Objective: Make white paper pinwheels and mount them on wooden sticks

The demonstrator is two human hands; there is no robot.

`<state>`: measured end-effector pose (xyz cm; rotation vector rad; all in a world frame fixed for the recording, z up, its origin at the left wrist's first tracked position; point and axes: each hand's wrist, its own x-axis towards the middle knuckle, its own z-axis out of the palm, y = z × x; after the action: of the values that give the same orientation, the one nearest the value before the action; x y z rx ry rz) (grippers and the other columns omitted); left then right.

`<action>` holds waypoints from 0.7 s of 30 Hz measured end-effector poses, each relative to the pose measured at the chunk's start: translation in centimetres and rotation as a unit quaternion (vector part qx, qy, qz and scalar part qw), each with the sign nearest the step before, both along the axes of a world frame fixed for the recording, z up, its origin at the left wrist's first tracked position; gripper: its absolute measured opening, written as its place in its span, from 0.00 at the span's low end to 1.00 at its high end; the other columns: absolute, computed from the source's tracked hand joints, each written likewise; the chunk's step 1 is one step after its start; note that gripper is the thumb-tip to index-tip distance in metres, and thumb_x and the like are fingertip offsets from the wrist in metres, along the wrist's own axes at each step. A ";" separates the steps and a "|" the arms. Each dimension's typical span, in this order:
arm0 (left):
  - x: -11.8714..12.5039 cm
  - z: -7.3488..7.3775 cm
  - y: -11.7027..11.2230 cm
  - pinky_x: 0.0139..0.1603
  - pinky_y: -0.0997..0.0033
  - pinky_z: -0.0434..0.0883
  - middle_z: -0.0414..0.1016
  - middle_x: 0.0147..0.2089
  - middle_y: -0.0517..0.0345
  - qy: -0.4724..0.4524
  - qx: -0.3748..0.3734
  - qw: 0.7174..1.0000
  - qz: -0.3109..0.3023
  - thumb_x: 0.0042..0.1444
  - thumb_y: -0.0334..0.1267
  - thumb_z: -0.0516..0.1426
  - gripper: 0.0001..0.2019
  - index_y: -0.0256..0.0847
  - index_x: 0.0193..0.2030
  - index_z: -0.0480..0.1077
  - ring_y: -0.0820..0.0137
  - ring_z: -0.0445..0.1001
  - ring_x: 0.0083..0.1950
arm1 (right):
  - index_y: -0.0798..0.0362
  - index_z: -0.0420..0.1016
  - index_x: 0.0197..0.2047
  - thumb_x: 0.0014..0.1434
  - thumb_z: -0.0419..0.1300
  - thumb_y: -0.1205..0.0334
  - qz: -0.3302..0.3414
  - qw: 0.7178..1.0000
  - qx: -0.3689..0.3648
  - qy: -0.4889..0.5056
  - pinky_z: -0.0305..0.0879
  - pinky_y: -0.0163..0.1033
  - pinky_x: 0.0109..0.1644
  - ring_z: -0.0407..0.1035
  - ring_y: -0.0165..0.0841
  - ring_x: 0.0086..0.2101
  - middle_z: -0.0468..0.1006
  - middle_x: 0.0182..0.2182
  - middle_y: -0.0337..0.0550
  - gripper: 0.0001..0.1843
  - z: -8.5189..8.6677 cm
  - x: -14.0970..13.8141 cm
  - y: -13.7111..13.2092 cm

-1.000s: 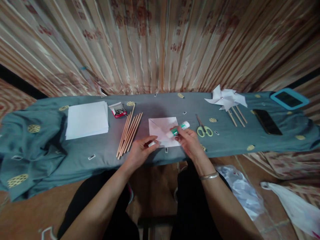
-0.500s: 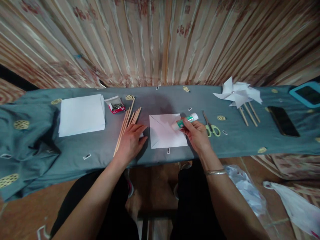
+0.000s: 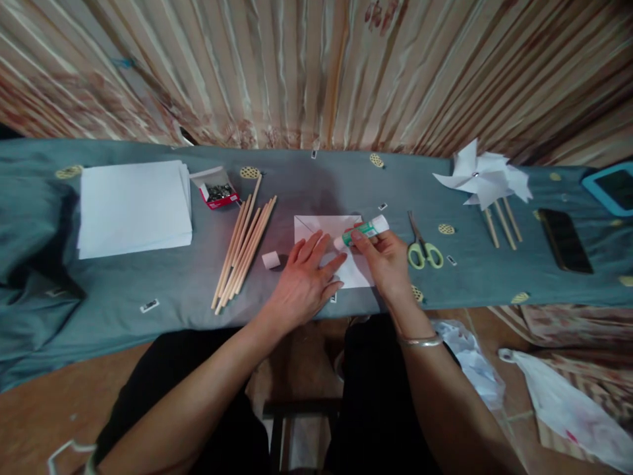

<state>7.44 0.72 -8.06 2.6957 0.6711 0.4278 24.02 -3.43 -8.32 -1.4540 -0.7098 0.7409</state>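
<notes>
My left hand [image 3: 307, 280] lies spread on a white square of paper [image 3: 357, 272], which shows crease lines running in from its corners. In my right hand [image 3: 386, 264] is a green and white glue stick [image 3: 364, 231], uncapped, its white tip pointing left over the paper close to my left fingers. Whether the tip touches the paper I cannot tell. Left of the paper the small white cap [image 3: 271, 260] rests on the cloth. Several thin wooden sticks [image 3: 244, 247] lie in a bundle beyond it.
On the cloth-covered table [image 3: 341, 178] are a stack of white paper [image 3: 136, 208], a red box of metal pins [image 3: 218, 191], green-handled scissors [image 3: 422, 247], white paper pinwheels [image 3: 482, 175] on sticks, a black phone [image 3: 565, 241] and a blue-framed device [image 3: 610, 188]. Plastic bags [image 3: 568, 402] lie on the floor.
My left hand has moved right, from beside the sticks onto the paper, leaving the cap on the cloth. The glue stick stays in my right hand over the paper.
</notes>
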 end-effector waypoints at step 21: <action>0.3 -0.6 0.2 0.68 0.42 0.54 0.54 0.70 0.36 0.029 -0.029 0.999 0.016 0.59 0.45 0.58 0.26 0.39 0.63 0.64 0.46 0.50 0.72 | 0.52 0.77 0.39 0.54 0.64 0.47 0.035 0.935 -0.116 -0.334 0.69 0.44 0.39 0.74 0.37 0.31 0.81 0.31 0.44 0.18 0.5 -0.3 -0.8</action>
<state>7.72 0.90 -8.68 2.6554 0.7336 0.3335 23.73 -4.18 -7.80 -1.9315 -1.2258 0.3740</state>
